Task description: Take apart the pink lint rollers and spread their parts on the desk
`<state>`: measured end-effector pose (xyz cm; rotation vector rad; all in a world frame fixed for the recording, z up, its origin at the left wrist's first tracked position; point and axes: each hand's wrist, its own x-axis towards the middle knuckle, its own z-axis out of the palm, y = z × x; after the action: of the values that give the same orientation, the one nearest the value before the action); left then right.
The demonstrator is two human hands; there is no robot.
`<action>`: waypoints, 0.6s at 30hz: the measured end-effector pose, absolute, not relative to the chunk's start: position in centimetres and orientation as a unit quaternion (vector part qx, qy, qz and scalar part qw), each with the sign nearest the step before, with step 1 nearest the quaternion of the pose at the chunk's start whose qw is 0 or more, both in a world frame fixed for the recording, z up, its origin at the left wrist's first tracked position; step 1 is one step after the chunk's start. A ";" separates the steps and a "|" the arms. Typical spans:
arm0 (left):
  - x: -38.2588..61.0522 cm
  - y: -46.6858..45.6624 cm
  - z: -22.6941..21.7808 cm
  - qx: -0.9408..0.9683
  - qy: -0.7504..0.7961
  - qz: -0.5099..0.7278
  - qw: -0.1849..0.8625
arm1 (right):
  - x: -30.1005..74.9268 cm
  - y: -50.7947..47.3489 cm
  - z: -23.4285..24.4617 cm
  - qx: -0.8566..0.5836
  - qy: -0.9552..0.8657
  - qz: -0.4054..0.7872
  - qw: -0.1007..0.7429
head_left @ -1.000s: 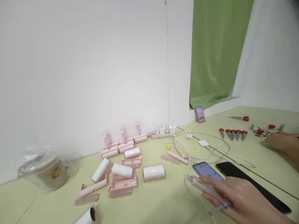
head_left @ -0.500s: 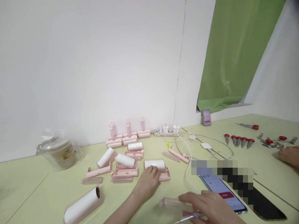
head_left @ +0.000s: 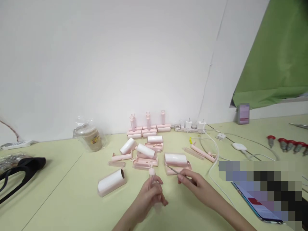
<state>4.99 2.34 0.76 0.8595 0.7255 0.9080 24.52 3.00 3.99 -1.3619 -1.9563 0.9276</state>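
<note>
My left hand point(head_left: 150, 194) is closed around a clear pinkish plastic handle piece point(head_left: 152, 177) that stands upright above the pale green table point(head_left: 60, 192). My right hand point(head_left: 194, 186) pinches a thin metal rod point(head_left: 172, 169) whose tip points left toward the handle piece. Just beyond both hands lies a white lint roll on a pink base point(head_left: 176, 160). Several more white rolls and pink holders point(head_left: 144, 150) are scattered behind it, and one roll point(head_left: 111, 181) lies nearer on the left.
Three assembled pink rollers point(head_left: 148, 126) stand by the wall next to a power strip point(head_left: 190, 128) with white cables. A wrapped jar point(head_left: 91, 138) sits left, a black strap point(head_left: 21, 168) far left. Red-handled tools point(head_left: 287, 143) and a phone point(head_left: 255, 205) lie right.
The view swung left and down. My left hand left the white roll and took the clear handle piece. My right hand moved off the handle piece and now pinches the thin rod.
</note>
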 end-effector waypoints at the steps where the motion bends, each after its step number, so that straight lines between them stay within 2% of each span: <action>1: 4.8 2.1 0.6 0.405 0.345 0.416 0.737 | 24.3 3.0 3.5 -0.505 -0.725 0.371 0.285; 9: 4.8 1.1 0.0 0.528 0.414 0.363 0.647 | 22.9 2.0 2.4 -0.489 -0.705 0.440 0.266; 18: 4.5 1.4 -1.5 0.532 0.412 0.370 0.641 | 23.0 2.1 1.9 -0.509 -0.691 0.441 0.262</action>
<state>4.50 1.38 -1.50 1.2122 0.9390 0.8426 22.99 2.05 1.92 -1.3784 -1.8697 1.1925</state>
